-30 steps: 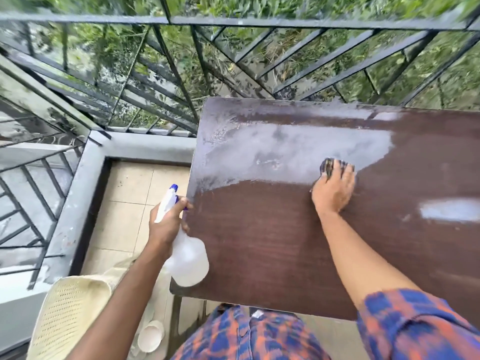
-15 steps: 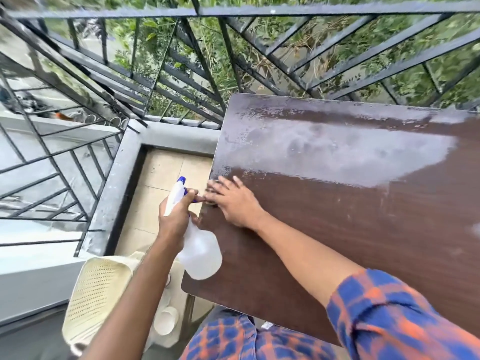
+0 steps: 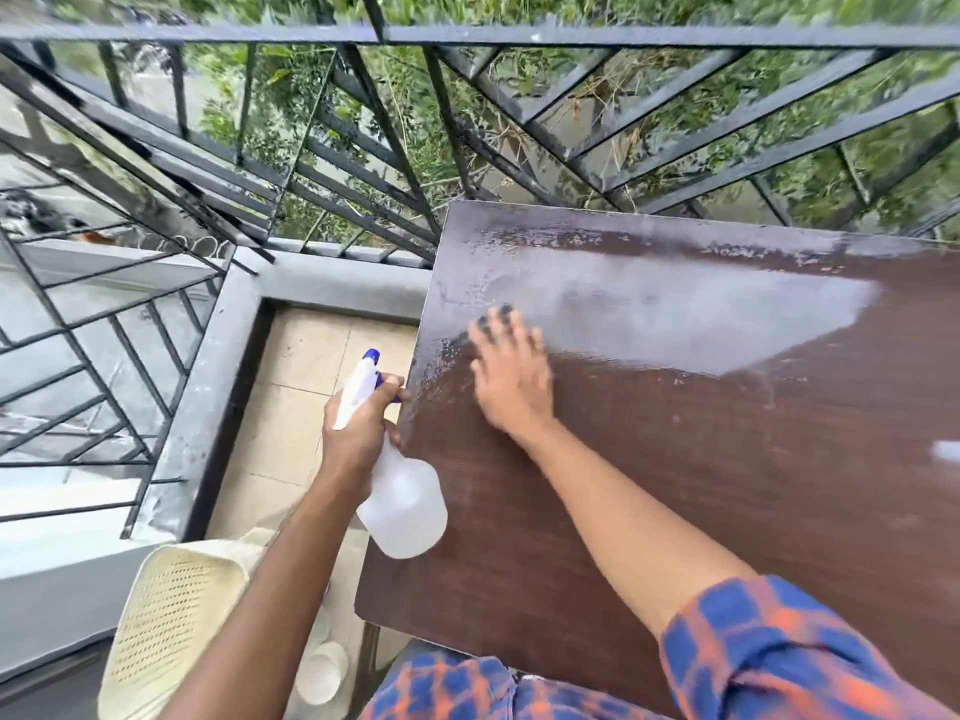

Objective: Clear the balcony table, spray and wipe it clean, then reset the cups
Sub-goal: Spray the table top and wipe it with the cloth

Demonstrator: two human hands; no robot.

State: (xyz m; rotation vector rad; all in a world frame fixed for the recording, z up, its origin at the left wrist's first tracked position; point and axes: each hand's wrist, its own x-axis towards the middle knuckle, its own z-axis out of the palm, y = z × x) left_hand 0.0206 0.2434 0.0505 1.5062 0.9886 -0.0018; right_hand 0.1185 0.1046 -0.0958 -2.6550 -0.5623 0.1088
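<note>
From the head camera, the brown counter [image 3: 727,485] stands against the dark balcony railing [image 3: 467,36], its far part covered by a pale wet film [image 3: 675,314]. The right hand [image 3: 511,376] lies flat on the counter near its left edge, fingers spread and blurred; a dark cloth [image 3: 501,310] peeks out just past the fingertips, pressed under the palm rather than clenched. The left hand [image 3: 358,433] has its grip wrapped around the neck of a clear spray bottle [image 3: 402,506] with a white and blue head, held just off the counter's left edge over the tiled floor [image 3: 291,407]. Below it, a cream perforated chair [image 3: 166,626] stands beside the counter, and a white cup [image 3: 322,678] sits low near the counter's leg. Both sleeves are blue and orange plaid.
</note>
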